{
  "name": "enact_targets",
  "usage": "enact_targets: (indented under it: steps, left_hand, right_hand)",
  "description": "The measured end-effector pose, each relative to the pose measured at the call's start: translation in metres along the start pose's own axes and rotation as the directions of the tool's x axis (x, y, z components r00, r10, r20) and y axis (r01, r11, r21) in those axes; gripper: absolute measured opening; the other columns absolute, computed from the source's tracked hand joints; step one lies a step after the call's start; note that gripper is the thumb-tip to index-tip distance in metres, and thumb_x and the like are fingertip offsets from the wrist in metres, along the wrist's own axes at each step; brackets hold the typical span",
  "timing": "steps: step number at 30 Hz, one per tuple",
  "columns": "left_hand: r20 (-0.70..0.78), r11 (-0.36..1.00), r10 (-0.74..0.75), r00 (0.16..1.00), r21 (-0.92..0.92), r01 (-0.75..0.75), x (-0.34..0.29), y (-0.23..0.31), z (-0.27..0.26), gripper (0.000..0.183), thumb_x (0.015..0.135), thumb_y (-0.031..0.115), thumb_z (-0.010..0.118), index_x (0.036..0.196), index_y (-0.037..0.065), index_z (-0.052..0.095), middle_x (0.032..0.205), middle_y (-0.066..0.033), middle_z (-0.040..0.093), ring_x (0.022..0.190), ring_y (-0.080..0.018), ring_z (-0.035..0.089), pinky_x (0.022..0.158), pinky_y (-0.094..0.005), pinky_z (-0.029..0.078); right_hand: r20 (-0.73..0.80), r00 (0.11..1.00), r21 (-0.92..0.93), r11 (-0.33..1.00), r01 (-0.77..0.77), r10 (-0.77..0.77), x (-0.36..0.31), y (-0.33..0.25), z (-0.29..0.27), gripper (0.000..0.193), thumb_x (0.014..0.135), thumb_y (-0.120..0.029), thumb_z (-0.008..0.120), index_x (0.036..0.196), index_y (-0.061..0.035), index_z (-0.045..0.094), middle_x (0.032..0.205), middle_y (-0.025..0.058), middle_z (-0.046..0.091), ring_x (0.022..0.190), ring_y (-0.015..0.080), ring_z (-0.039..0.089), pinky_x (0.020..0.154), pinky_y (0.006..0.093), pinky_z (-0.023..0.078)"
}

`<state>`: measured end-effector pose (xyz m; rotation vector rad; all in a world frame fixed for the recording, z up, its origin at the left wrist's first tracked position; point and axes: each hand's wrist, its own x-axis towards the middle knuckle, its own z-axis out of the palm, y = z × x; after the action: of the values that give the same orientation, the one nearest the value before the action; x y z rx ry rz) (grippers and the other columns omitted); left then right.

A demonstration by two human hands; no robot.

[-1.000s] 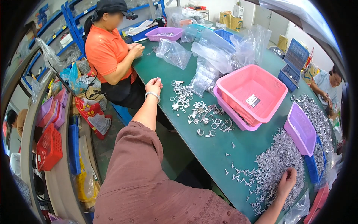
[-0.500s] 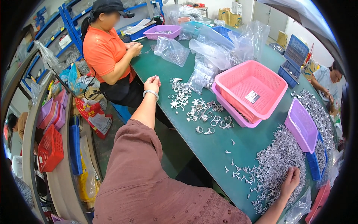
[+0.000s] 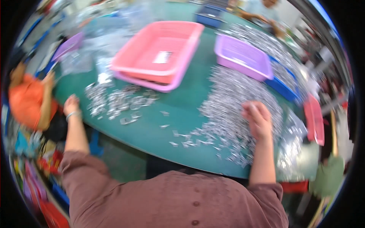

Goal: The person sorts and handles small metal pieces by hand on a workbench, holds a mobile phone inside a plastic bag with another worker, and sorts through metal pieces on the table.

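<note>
My right hand [image 3: 258,119] is over a wide pile of small silvery metal pieces [image 3: 228,98], its fingers curled together. Whatever its fingertips hold is too small and blurred to name. At the table's left edge, my left hand [image 3: 71,105] is closed, with a pale bangle on the wrist. Motion blur hides what its fingers grip. Beside it on the green table [image 3: 152,140] lie loose silvery metal pieces [image 3: 96,99], several of them ring-shaped. A few small pieces are scattered between these and the big pile.
A pink basket [image 3: 125,60] sits in a purple one behind the loose pieces. A purple tray [image 3: 243,57] and a blue tray [image 3: 283,87] border the pile. Clear plastic bags [image 3: 291,144] lie at right. A person in orange [image 3: 28,100] works at left, another person [image 3: 262,13] at far right.
My view has swung to the right, so the table and baskets appear farther left. My right hand remains over the pile, my left hand by the table's left edge. The picture is now blurred.
</note>
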<state>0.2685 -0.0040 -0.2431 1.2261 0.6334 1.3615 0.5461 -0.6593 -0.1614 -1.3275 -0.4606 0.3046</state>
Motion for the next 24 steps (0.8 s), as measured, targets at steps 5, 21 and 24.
enact_targets:
  steps: [5,21,24]
  left_hand:
    - [-0.071,0.987,-0.127,0.989,0.093,0.134,-0.002,-0.003,0.019,0.018,0.083,0.006,0.06,0.099,0.0,0.056,0.085,-0.004,0.058,0.069,-0.0101,0.053,0.06,-0.0186,0.045]
    - [-0.106,0.976,-0.145,0.984,0.148,0.16,-0.014,0.006,0.029,0.024,0.083,0.009,0.062,0.103,-0.001,0.055,0.085,-0.0037,0.058,0.071,-0.0099,0.054,0.063,-0.0179,0.046]
    - [-0.104,0.981,-0.133,0.986,0.13,0.146,-0.013,0.003,0.029,0.024,0.082,0.009,0.062,0.104,-0.001,0.055,0.086,-0.0039,0.058,0.07,-0.01,0.054,0.062,-0.018,0.046]
  right_hand:
    - [0.109,0.993,0.221,0.975,0.011,-0.036,-0.001,0.0,0.007,0.011,0.088,-0.009,0.052,0.094,-0.0008,0.058,0.097,0.0117,0.062,0.077,0.0144,0.058,0.071,0.0277,0.047]
    - [0.021,0.998,0.035,0.997,0.065,-0.066,-0.008,-0.008,0.011,0.001,0.079,0.0,0.056,0.079,0.0008,0.055,0.1,0.0169,0.059,0.084,0.0193,0.061,0.075,0.0288,0.049]
    - [0.028,0.999,0.052,0.998,0.038,-0.04,-0.008,-0.006,0.01,0.002,0.079,0.0,0.057,0.08,0.0011,0.055,0.099,0.0176,0.059,0.083,0.0196,0.062,0.073,0.0289,0.049]
